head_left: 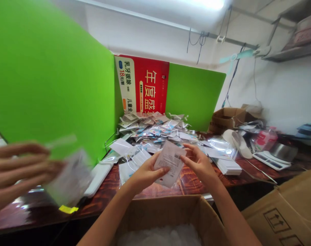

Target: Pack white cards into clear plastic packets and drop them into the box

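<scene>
My left hand [147,174] grips a flat white card packet [169,162] in a clear sleeve, thumb across its printed front. My right hand [200,167] is at the packet's upper right corner, its thumb and curled fingers about the edge. Below both hands stands an open cardboard box [168,208] with whitish translucent plastic inside. A large heap of similar sleeved cards [155,130] lies just beyond my hands. To the left, another person's hand [22,174] holds a clear packet [70,177], both blurred.
Green panels [55,78] and a red poster [152,85] stand behind the heap. On the right are a stack of white cards [227,166], a small scale [270,160], a pink-labelled bottle [265,138] and a large carton [286,208]. A white oblong object [99,179] lies left.
</scene>
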Action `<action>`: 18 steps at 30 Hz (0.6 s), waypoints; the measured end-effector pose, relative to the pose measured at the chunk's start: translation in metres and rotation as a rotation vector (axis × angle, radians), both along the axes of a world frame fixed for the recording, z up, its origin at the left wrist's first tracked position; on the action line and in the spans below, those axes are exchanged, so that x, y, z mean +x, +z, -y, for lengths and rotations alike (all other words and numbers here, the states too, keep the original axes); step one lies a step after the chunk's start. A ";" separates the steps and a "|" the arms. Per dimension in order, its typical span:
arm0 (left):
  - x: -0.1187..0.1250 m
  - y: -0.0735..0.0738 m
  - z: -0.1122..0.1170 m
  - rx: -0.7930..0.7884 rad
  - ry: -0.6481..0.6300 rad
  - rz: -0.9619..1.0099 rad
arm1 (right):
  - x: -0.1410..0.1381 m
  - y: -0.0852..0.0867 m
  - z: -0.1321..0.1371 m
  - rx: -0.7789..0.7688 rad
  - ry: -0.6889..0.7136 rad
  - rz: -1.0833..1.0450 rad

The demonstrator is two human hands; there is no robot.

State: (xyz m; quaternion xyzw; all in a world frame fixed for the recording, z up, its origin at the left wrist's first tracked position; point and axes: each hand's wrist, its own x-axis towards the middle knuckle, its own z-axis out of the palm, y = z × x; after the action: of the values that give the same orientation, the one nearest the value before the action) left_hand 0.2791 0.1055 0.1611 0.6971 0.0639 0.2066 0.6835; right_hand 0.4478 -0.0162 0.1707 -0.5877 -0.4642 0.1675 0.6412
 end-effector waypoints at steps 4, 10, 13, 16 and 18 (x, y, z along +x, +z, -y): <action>-0.002 0.002 0.003 0.204 -0.034 -0.099 | -0.002 0.001 0.001 -0.086 -0.081 0.204; -0.009 0.009 0.016 0.595 -0.085 -0.291 | -0.009 0.012 0.011 -0.251 0.077 0.306; -0.010 0.010 0.021 0.677 -0.087 -0.326 | -0.010 0.020 0.019 -0.316 0.214 0.257; -0.005 0.004 0.020 0.652 -0.046 -0.256 | -0.012 0.028 0.028 -0.315 0.150 0.385; -0.001 -0.001 0.016 0.637 0.087 -0.197 | -0.015 0.032 0.035 -0.273 -0.008 0.472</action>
State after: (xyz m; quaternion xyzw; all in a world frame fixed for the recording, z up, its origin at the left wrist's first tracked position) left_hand 0.2783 0.0897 0.1601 0.8889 0.0916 0.1768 0.4126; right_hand 0.4331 -0.0516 0.2029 -0.6935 -0.5713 0.0846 0.4307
